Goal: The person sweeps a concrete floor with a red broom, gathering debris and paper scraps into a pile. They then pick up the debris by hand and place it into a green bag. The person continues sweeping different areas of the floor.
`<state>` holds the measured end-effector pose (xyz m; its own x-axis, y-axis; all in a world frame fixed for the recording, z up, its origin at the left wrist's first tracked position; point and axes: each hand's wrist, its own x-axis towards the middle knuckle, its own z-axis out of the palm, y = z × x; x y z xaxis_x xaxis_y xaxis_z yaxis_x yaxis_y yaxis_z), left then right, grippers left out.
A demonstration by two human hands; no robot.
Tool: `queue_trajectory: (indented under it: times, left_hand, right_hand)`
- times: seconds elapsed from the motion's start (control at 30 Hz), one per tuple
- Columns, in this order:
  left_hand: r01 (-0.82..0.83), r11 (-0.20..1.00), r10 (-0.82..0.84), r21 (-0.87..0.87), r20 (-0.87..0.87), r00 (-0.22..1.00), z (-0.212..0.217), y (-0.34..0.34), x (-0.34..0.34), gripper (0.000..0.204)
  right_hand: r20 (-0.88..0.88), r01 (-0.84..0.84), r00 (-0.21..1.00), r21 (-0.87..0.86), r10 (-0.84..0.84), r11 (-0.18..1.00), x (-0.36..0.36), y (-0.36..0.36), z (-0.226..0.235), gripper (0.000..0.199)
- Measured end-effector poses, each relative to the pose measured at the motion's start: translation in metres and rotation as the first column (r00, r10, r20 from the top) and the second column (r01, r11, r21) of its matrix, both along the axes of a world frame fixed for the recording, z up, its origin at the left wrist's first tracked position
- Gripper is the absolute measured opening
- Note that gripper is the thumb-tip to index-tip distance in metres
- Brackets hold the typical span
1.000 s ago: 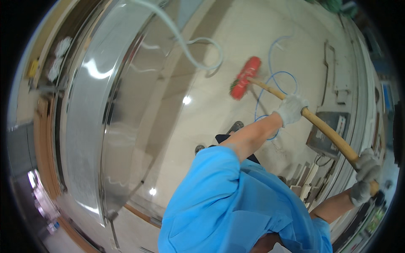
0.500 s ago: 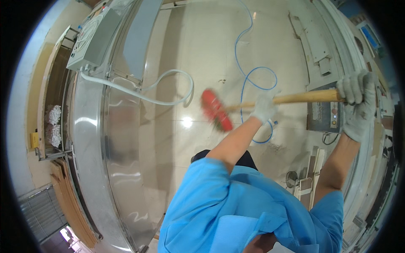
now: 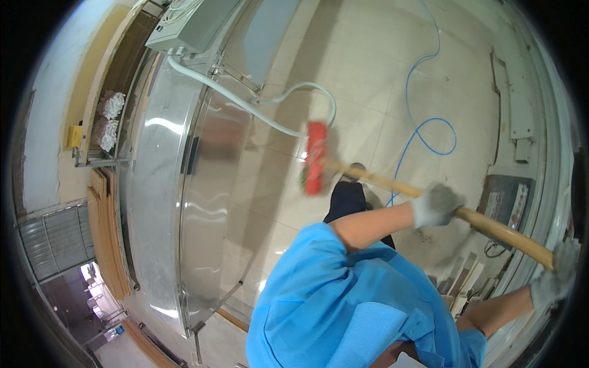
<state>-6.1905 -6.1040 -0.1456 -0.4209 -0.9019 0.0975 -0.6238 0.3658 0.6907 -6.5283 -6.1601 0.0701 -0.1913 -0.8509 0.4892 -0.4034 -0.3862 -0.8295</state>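
A broom with a red head [image 3: 316, 158] and a long wooden handle [image 3: 506, 236] lies across the view, its head low at the floor and blurred by motion. My left hand [image 3: 437, 204], in a pale grey work glove, is closed around the middle of the handle. Towards the handle's end at the far right, my gloved right hand [image 3: 555, 276] is wrapped around it, partly dark at the picture's rim. The broom head is beside the loop of a white hose [image 3: 288, 127]. Bristles barely show beneath the red head.
On the left stands a long stainless-steel machine [image 3: 162, 184] with a grey control box [image 3: 190, 27]. A blue air hose [image 3: 408, 144] curls over the tiled floor [image 3: 362, 86]. To the right sits a dark box with buttons [image 3: 506, 199]. Brown boards [image 3: 107, 233] lean at the left.
The broom head has moved left over the floor, up to the white hose. My right hand is lower in the picture. My foot now shows ahead of me, and the view has turned.
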Motion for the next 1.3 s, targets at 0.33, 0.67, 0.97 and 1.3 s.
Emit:
queue_trajectory:
  times: [0.33, 0.67, 0.97, 1.3]
  left_hand:
    - [-0.497, 0.679, 0.461, 0.54, 0.212, 0.862, -0.173, 0.067, 0.235, 0.019]
    - [0.274, 0.624, 0.659, 0.732, -0.681, 0.319, -0.095, -0.227, 0.087, 0.033]
    - [0.016, 0.964, -0.096, -0.264, -0.293, 0.951, -0.061, -0.242, 0.049, 0.025]
    - [0.642, 0.691, -0.72, -0.332, -0.244, 0.649, 0.014, -0.04, -0.105, 0.021]
  right_hand:
    - [0.801, -0.715, 0.593, 0.478, 0.081, 0.51, 0.335, -0.058, -0.249, 0.029]
    - [0.704, -0.607, 0.611, 0.123, 0.361, 0.785, 0.241, -0.167, -0.005, 0.033]
    - [0.239, -0.026, 0.971, 0.124, -0.004, 0.992, 0.215, -0.047, 0.004, 0.031]
    - [-0.916, 0.839, 0.073, 0.27, 0.395, 0.472, 0.107, 0.259, 0.087, 0.047]
